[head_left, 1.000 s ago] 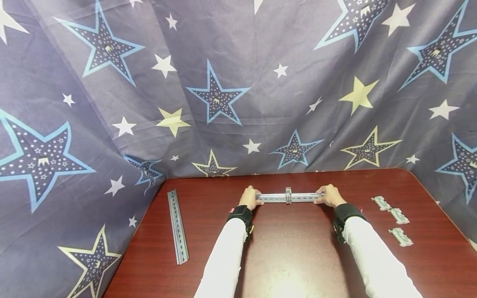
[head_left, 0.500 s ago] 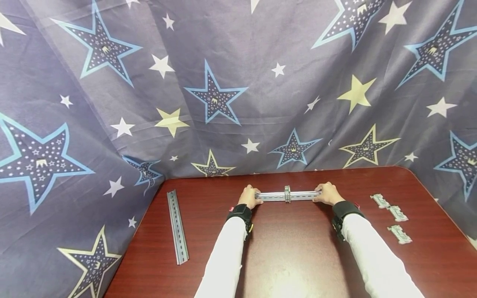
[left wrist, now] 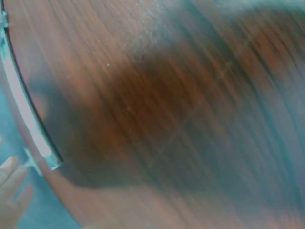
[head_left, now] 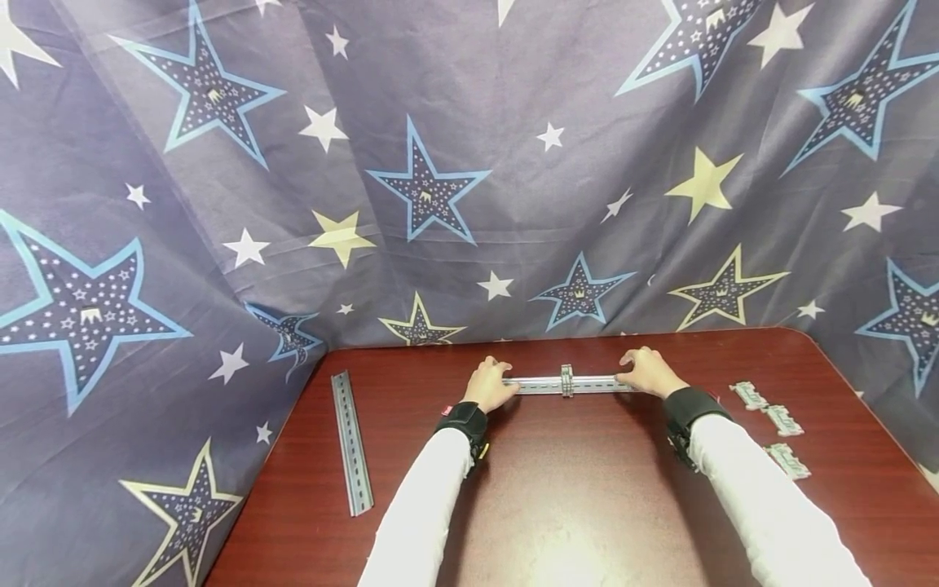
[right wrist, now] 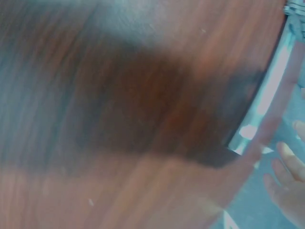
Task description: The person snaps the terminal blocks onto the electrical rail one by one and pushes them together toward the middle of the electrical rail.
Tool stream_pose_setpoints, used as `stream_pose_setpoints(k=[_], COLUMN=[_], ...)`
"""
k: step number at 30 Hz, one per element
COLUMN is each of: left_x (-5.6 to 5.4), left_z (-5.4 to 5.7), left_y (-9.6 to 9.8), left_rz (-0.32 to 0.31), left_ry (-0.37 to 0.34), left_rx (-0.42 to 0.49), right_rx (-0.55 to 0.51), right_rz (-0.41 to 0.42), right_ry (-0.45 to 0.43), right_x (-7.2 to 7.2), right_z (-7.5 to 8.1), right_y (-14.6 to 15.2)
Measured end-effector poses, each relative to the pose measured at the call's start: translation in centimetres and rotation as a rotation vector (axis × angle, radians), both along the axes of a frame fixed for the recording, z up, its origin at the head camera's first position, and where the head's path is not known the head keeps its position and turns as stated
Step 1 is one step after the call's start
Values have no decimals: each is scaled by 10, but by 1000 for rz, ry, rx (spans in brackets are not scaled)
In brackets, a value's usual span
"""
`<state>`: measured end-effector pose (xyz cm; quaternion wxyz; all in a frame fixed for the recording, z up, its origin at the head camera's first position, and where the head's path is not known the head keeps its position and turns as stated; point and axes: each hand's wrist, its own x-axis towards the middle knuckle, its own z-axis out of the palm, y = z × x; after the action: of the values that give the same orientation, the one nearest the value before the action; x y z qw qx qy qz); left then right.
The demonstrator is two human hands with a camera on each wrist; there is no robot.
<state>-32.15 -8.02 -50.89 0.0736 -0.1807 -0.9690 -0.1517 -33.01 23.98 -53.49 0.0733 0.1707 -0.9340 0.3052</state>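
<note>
A slotted metal rail [head_left: 539,386] lies crosswise at the back of the table, with small pale-green clip-on modules [head_left: 567,381] standing together at its middle. Beside its left end is my left hand [head_left: 490,386], thumb and fingers spread apart. My right hand [head_left: 651,373] is similarly spread at the right end. In the left wrist view, a gap separates the fingers [left wrist: 10,177] from the rail's end [left wrist: 53,161]. The right wrist view likewise shows the fingers [right wrist: 286,157] apart from the rail [right wrist: 267,95].
A second slotted rail [head_left: 352,444] lies lengthwise on the left of the red-brown table [head_left: 557,481]. On the right are 3 loose pale-green modules, the nearest [head_left: 788,461] partly behind my right sleeve. A star-patterned cloth [head_left: 513,204] hangs behind the table.
Both hands gripped the rail's ends earlier; now they have let go, fingers spread. My wrists have moved slightly outward. The rail and its modules stay at the back of the table.
</note>
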Motion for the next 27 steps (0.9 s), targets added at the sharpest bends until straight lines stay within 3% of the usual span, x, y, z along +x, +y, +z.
stream_pose_setpoints(k=[2,3,7,16,27], left_x=[2,2,7,21,40], left_z=[5,7,16,27,25], left_y=[-2,-4,-12,-47,-101], left_rz=[-20,-27,-45,-38,92], left_ry=[11,13,20,80,163], left_rx=[-2,-3,4,-43,-64], right_rx=[-8,23,46,43,70], right_rz=[28,23,24,31,44], right_ry=[30,1,-4,-30,-25], right_x=[11,21,38,55,82], right_z=[18,35,56,66,71], right_y=[-3,-8,-11,-2,12])
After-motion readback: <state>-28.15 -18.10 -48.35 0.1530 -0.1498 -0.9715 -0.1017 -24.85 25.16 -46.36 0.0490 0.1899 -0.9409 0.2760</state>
